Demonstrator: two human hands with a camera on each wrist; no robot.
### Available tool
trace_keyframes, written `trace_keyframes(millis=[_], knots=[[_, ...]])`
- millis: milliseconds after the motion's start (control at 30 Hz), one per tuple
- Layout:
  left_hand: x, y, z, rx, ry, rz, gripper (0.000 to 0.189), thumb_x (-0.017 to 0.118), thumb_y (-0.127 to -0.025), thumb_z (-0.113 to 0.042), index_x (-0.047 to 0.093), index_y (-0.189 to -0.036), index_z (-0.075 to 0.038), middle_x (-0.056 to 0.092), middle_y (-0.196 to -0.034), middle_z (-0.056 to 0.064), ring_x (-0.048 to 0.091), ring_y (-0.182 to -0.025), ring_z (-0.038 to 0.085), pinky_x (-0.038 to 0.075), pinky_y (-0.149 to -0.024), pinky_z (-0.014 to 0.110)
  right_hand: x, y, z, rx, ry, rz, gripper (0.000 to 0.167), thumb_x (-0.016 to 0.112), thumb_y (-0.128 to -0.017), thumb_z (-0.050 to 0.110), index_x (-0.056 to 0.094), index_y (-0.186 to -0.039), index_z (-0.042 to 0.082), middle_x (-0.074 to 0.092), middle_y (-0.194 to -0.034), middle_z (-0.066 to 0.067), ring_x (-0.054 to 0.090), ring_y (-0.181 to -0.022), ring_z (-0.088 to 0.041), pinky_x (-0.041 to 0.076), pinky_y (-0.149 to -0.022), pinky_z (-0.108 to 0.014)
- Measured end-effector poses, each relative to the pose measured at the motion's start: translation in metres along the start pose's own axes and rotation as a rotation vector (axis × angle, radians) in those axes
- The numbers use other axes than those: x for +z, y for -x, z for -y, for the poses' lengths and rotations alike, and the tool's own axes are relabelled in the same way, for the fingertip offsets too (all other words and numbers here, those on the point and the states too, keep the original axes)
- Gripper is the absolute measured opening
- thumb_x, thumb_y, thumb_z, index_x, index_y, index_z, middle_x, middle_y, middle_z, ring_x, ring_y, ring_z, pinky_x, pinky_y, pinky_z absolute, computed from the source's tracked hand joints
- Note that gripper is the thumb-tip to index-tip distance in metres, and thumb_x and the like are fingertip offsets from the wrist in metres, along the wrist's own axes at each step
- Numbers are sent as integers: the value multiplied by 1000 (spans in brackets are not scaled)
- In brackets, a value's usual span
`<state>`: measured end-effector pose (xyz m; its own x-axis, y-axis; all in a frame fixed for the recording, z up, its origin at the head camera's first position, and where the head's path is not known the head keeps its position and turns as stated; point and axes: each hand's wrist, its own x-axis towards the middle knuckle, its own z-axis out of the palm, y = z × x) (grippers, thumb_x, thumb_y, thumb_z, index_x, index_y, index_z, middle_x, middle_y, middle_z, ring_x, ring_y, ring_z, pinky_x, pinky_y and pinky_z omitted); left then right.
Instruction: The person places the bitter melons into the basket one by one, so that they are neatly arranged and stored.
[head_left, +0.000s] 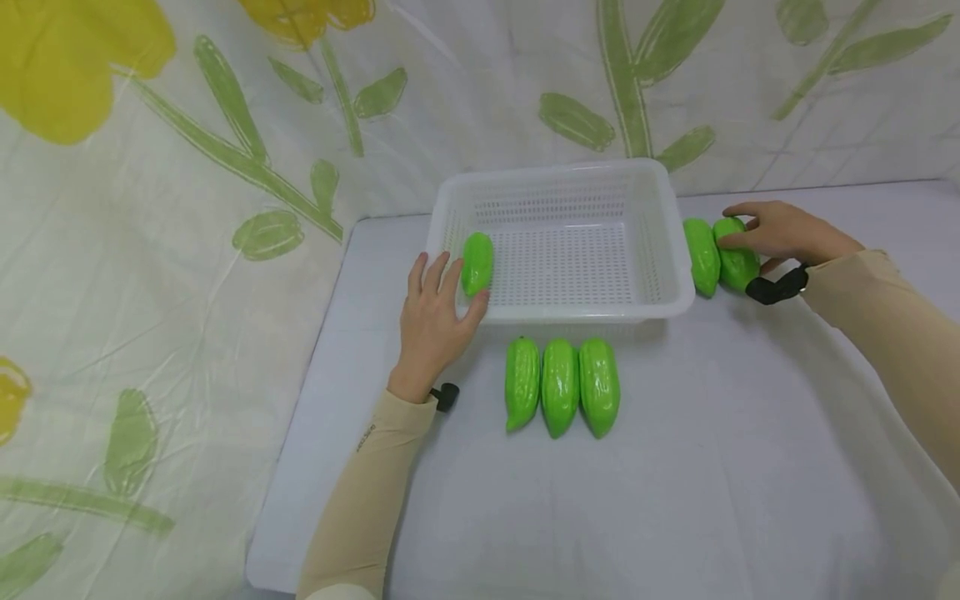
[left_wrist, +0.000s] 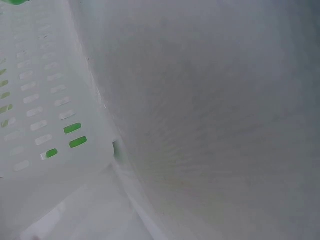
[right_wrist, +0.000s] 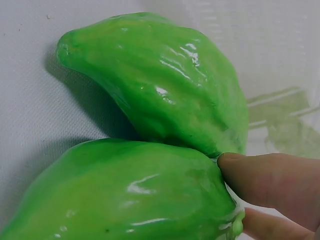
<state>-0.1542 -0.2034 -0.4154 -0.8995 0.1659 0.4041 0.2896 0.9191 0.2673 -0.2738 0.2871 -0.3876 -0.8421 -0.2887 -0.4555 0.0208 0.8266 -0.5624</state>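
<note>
A glossy green papaya-like fruit (head_left: 477, 265) lies in the left end of a white plastic basket (head_left: 570, 313). My left hand (head_left: 437, 321) rests at the basket's front left corner, fingers extended and spread beside that fruit. Right of the basket, two more such fruits lie side by side on the table. My right hand (head_left: 787, 233) holds the outer fruit (head_left: 737, 258), fingertips at its far end. In the right wrist view, a fingertip (right_wrist: 250, 172) sits between this fruit (right_wrist: 135, 195) and its neighbour (right_wrist: 160, 75). The left wrist view shows mostly basket wall (left_wrist: 50, 110), no hand.
Three similar green fruits (head_left: 560, 387) lie in a row in front of the basket. A white cloth covers the table (head_left: 637, 517). Behind and to the left hangs a white curtain (head_left: 480, 100) with yellow flowers and green leaves.
</note>
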Motion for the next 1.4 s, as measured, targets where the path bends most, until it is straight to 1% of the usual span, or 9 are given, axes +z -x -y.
trace_keyframes(millis=[367, 533, 933, 1000, 1200, 1333, 1400], knots=[[0, -1, -1, 9, 6, -19, 66, 52, -101, -49, 57, -145, 0, 50, -155, 23, 31, -153, 46, 44, -112, 65, 0, -1, 0, -9, 3, -19, 77, 54, -106, 40, 22, -160, -5, 31, -149, -50, 42, -134, -63, 64, -76, -48], [0, -1, -1, 17, 10, -26, 66, 52, -101, -49, 57, -144, 1, 51, -154, 24, 31, -152, 47, 41, -116, 63, 0, -1, -2, -4, 4, -21, 78, 53, -106, 40, 22, -160, -6, 30, -149, -50, 42, -133, -64, 64, -75, -48], [0, -1, -1, 7, 10, -19, 66, 53, -101, -49, 57, -145, 0, 51, -154, 23, 30, -153, 46, 41, -116, 63, -5, 3, -1, -5, -9, -46, 79, 55, -105, 43, 23, -160, -5, 32, -148, -51, 47, -129, -62, 64, -75, -48], [0, -1, -1, 3, 10, -16, 66, 53, -101, -49, 57, -145, 0, 51, -154, 23, 30, -153, 46, 41, -116, 63, -6, 4, 0, -5, -4, -46, 79, 55, -105, 42, 23, -160, -5, 33, -148, -50, 51, -127, -61, 64, -74, -48], [0, 0, -1, 8, 10, -17, 66, 52, -101, -49, 57, -144, 1, 51, -154, 23, 30, -153, 46, 40, -117, 62, -11, 7, 5, 1, 4, -48, 80, 54, -106, 41, 19, -162, -5, 33, -150, -48, 55, -122, -56, 64, -74, -48], [0, -1, -1, 13, 11, -22, 66, 51, -101, -48, 58, -144, 1, 52, -153, 23, 32, -152, 47, 40, -117, 62, -17, 11, 12, 8, 8, -47, 82, 54, -106, 41, 17, -163, -4, 33, -149, -50, 68, -106, -46, 64, -75, -48], [0, 0, -1, 12, 9, -23, 66, 51, -101, -48, 58, -144, 1, 52, -153, 23, 32, -151, 47, 41, -116, 62, -20, 14, 17, 10, 4, -45, 83, 55, -105, 43, 16, -164, -2, 32, -150, -49, 71, -99, -39, 63, -77, -49]])
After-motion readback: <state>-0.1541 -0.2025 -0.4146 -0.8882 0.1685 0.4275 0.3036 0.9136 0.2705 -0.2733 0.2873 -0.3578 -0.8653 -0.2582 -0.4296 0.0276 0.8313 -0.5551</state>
